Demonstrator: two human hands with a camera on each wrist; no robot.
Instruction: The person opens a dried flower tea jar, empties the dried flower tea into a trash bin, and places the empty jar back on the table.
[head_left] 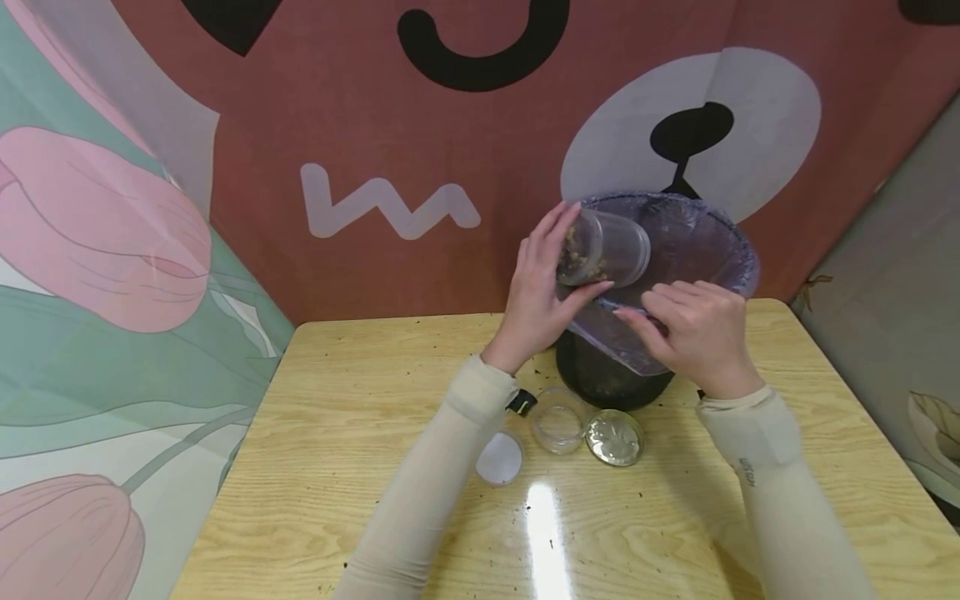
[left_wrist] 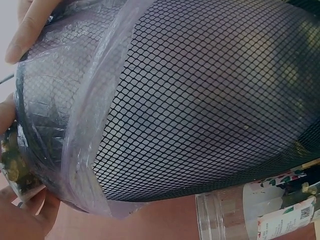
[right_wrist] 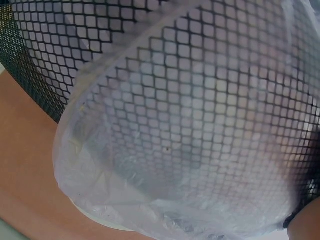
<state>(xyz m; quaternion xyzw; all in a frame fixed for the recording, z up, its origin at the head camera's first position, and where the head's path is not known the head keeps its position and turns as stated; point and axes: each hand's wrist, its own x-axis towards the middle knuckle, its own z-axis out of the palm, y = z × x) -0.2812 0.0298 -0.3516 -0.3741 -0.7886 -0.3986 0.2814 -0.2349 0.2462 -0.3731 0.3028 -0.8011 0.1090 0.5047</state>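
Note:
My left hand (head_left: 536,287) grips a clear plastic jar (head_left: 615,246), tipped on its side with its mouth end toward the right over the bin's opening. Brown and yellowish bits lie at its base end. Beneath it stands a dark mesh trash bin (head_left: 611,379), tilted and lined with a thin purplish plastic bag (head_left: 690,233) folded over the rim. With curled fingers my right hand (head_left: 697,333) holds the bin's near rim through the bag. In both wrist views the black mesh (left_wrist: 200,100) and the bag's overhang (right_wrist: 115,180) fill most of the picture.
On the wooden table (head_left: 360,400) lie a white disc (head_left: 498,458), a clear round lid (head_left: 558,421), a shiny metallic lid (head_left: 615,437) and scattered dark crumbs. The left wrist view also shows a labelled clear container (left_wrist: 272,215). A printed cloth (head_left: 375,275) hangs behind.

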